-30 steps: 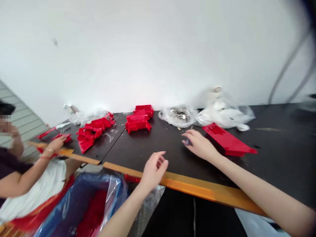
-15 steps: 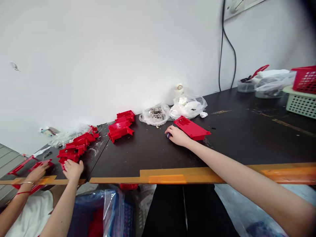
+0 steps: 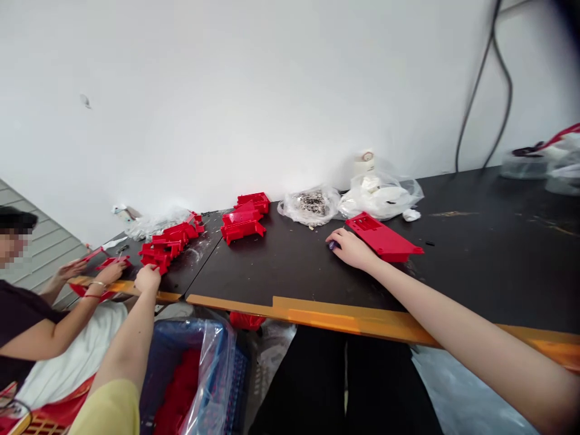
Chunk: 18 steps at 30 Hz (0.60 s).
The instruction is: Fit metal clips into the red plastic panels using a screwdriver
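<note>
Worn on the head, the only camera looks forward and down from above the wearer's lap [image 3: 303, 386], across the tabletop [image 3: 281, 266] to the far wall [image 3: 226, 109], its wide view spanning left hand [image 3: 147, 280], right hand [image 3: 351, 249] and, at far left, a co-worker [image 3: 31, 329].

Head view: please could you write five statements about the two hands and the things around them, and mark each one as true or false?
1. The left hand is at the near end of the left row of red parts. True.
2. The right hand holds nothing. False: a small purple thing is in its fingers.
3. A single red part lies on the table, close to the right hand. True.
4. The blue bin stands on the table. False: the blue bin is below the table edge.
5. The bag of small bits lies left of the white bag. True.
</note>
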Tool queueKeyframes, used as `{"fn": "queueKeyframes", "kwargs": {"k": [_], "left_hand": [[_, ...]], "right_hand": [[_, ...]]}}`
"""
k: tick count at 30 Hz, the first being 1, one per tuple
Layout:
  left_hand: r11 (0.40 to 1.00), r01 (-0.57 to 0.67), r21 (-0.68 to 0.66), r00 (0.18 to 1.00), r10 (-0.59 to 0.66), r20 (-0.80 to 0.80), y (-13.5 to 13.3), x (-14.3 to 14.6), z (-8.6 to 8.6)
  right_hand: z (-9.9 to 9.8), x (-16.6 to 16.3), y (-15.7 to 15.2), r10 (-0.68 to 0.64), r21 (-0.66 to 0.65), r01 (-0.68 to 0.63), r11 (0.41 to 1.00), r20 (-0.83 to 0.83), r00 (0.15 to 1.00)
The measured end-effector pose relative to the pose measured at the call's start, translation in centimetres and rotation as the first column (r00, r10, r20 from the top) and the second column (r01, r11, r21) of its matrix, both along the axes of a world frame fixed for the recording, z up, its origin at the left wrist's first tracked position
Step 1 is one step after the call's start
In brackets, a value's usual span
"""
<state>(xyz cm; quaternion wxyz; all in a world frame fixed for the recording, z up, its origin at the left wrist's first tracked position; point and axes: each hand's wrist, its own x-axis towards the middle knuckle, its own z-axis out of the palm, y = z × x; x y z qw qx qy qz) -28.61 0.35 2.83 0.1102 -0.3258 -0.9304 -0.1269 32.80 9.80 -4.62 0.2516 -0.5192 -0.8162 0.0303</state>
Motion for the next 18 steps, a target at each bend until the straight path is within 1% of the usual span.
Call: {"fn": "queueKeyframes", "kwargs": {"k": [5,11,15,18], "left_hand": [[0.998,0.067,-0.015,0.997,-0.066,0.032,-0.8,-1.5,1.7],[0.981,0.188,-0.048,0.982,-0.187,0.029,-1.8,-2.0,5.2],[0.963,0.264,-0.053,0.964,-0.261,0.055,-2.4,-1.0,7.4],[0.952,0.307,0.011,0.95,-0.307,0.061,-2.6,1.1,8.7]], "right_hand": [[-0.3,-0.1,0.3,0.011,0.013,-0.011,1.0,0.001,1.0],[-0.9,0.0,0.9,0.022,0.028,-0.022,0.999,0.003,1.0],[-1.5,0.2,1.3,0.035,0.052,-0.035,0.998,-0.003,0.999],[-1.9,0.3,1.6,0.048,0.073,-0.046,0.996,-0.017,0.999]]}}
